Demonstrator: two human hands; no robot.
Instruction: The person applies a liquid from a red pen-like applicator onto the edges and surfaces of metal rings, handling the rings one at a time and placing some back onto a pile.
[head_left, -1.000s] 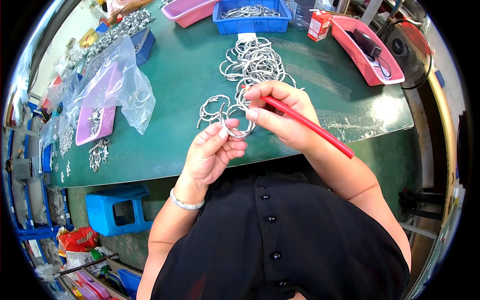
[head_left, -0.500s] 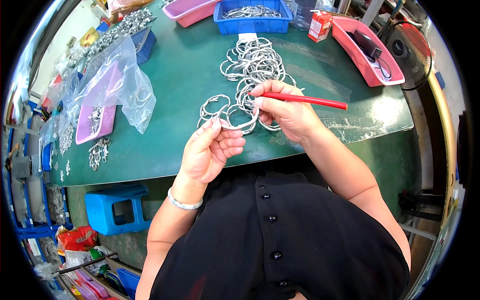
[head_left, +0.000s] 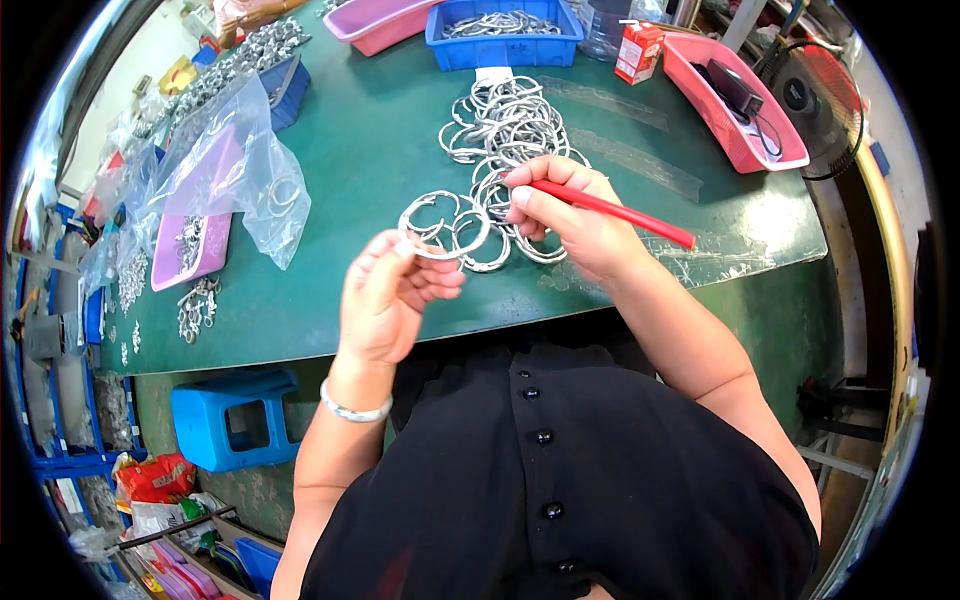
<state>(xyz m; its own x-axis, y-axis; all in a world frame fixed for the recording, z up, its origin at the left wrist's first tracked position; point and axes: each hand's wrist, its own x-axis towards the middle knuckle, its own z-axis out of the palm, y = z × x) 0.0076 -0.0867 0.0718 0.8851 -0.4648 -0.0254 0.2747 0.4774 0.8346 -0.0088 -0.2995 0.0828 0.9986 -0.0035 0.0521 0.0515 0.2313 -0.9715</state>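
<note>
My left hand [head_left: 390, 295] pinches a silver bangle [head_left: 443, 223] and holds it just above the green table [head_left: 370, 140]. My right hand [head_left: 565, 215] grips a red pen [head_left: 612, 212] like a pencil, its tip at the edge of a pile of silver bangles [head_left: 505, 130] spread on the table. The two hands are a short way apart, with loose bangles lying between them. A silver bracelet is on my left wrist.
A clear plastic bag [head_left: 240, 175] over a purple tray lies at the left. A blue bin [head_left: 505, 30] of bangles and a pink tray [head_left: 385, 20] stand at the back, a pink tray [head_left: 730, 95] and small carton [head_left: 638, 52] at the right. A blue stool [head_left: 235, 420] sits below the table.
The hands have drawn apart. My left hand now holds one bangle up on its own, and the pen has swung from slanting down to lying nearly level.
</note>
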